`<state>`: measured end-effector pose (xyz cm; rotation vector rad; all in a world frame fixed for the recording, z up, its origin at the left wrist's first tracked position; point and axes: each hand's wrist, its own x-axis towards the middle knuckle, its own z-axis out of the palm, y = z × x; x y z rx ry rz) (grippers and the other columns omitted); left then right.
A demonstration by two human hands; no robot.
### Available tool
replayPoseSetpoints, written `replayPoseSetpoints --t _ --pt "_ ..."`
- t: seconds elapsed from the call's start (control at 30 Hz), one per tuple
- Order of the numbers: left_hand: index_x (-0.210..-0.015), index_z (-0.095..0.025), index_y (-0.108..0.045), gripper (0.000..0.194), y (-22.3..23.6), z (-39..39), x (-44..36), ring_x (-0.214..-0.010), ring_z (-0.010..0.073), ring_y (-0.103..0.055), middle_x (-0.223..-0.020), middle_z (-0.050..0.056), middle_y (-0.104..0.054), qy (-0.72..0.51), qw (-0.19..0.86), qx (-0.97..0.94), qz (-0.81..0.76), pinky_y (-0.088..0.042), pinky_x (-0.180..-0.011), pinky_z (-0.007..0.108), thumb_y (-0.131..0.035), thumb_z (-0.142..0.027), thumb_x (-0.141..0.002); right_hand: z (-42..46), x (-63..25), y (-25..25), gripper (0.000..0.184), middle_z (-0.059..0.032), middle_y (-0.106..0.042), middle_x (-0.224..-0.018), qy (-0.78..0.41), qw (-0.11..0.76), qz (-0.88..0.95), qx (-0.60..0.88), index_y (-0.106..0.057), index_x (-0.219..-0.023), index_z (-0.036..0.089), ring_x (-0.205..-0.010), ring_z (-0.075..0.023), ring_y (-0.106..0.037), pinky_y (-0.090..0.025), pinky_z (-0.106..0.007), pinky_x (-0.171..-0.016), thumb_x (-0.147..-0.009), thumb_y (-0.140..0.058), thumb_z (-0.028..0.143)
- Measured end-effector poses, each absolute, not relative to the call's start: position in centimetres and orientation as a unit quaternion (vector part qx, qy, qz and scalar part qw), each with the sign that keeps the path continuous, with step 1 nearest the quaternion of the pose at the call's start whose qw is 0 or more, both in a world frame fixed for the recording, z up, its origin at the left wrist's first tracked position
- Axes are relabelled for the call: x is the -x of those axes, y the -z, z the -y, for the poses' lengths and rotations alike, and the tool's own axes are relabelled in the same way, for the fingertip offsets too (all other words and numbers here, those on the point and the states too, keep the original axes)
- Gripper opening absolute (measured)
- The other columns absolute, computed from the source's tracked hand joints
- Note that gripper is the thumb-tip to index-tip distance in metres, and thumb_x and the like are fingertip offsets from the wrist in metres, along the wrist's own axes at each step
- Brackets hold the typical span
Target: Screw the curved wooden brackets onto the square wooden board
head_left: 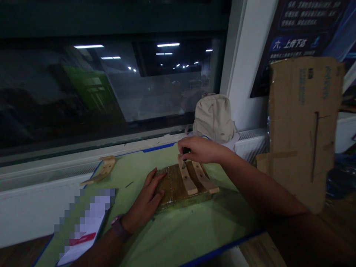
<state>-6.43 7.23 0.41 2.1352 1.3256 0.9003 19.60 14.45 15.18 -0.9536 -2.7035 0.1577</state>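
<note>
On the green tabletop lies a brown wooden board [174, 187] with a glossy, rough surface. Two pale curved wooden strips with dark holes rest across it, a nearer strip [189, 183] and a strip farther right [205, 180]. My left hand [151, 193] is spread open, its fingers on the board's left part. My right hand [198, 148] is closed around a dark-handled screwdriver [186, 150], held upright over the upper end of the left strip. The tool's tip is at a hole there; whether it sits inside I cannot tell.
Another curved wooden piece [104, 168] lies at the table's far left edge. A partly pixelated sheet [89, 222] is at the front left. Behind the table stand a beige backpack [214, 118] and a radiator [251, 135]. Large cardboard [302, 141] stands at the right.
</note>
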Motion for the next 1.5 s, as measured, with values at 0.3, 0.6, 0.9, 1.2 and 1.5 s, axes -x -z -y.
replayPoseSetpoints --t 0.3,0.6,0.9,1.2,1.5 --pt "-0.146 -0.021 -0.048 0.046 -0.6 -7.1 6.4 -0.154 0.0338 -0.019 -0.165 0.015 -0.022 -0.326 0.231 -0.786 -0.472 -0.018 -0.123 0.059 -0.042 -0.026 -0.101 -14.0 -19.8 -14.7 0.034 -0.0161 -0.067 -0.119 0.001 0.145 0.911 0.387 -0.056 -0.121 0.014 -0.098 -0.0247 -0.066 -0.043 -0.030 -0.076 -0.092 -0.065 0.029" --pt "-0.147 -0.024 -0.049 0.047 -0.4 -7.0 6.4 -0.154 0.0337 -0.020 -0.166 0.012 -0.022 -0.332 0.229 -0.784 -0.471 -0.022 -0.123 0.058 -0.043 -0.026 -0.100 -14.0 -18.6 -14.6 0.016 -0.0062 -0.073 -0.087 0.015 0.146 0.918 0.369 -0.065 -0.098 0.019 -0.080 -0.0209 -0.064 -0.032 -0.028 -0.064 -0.094 -0.062 0.035" --pt "-0.147 -0.018 -0.046 0.049 -0.7 -6.9 6.1 -0.154 0.0337 -0.018 -0.164 0.015 -0.020 -0.321 0.233 -0.787 -0.472 -0.020 -0.124 0.056 -0.040 -0.026 -0.099 -13.9 -19.6 -14.8 0.032 -0.0183 -0.068 -0.124 -0.001 0.144 0.916 0.375 -0.058 -0.124 0.012 -0.106 -0.0266 -0.067 -0.047 -0.034 -0.085 -0.094 -0.059 0.023" --pt "-0.147 -0.020 -0.046 0.048 -0.3 -7.1 6.2 -0.153 0.0349 -0.020 -0.165 0.015 -0.019 -0.328 0.227 -0.785 -0.473 -0.023 -0.122 0.058 -0.040 -0.025 -0.099 -15.4 -18.9 -13.8 0.033 -0.0094 -0.074 -0.087 0.065 0.177 0.885 0.426 -0.068 -0.106 0.017 -0.079 -0.0238 -0.067 -0.038 -0.030 -0.067 -0.095 -0.060 0.047" --pt "-0.147 -0.016 -0.044 0.050 -0.8 -6.9 5.9 -0.153 0.0358 -0.019 -0.163 0.018 -0.019 -0.314 0.225 -0.794 -0.469 -0.023 -0.122 0.059 -0.040 -0.026 -0.098 -14.5 -18.9 -14.0 0.033 -0.0161 -0.067 -0.117 -0.047 0.178 0.934 0.305 -0.055 -0.126 0.012 -0.100 -0.0228 -0.063 -0.046 -0.033 -0.084 -0.094 -0.056 0.019"
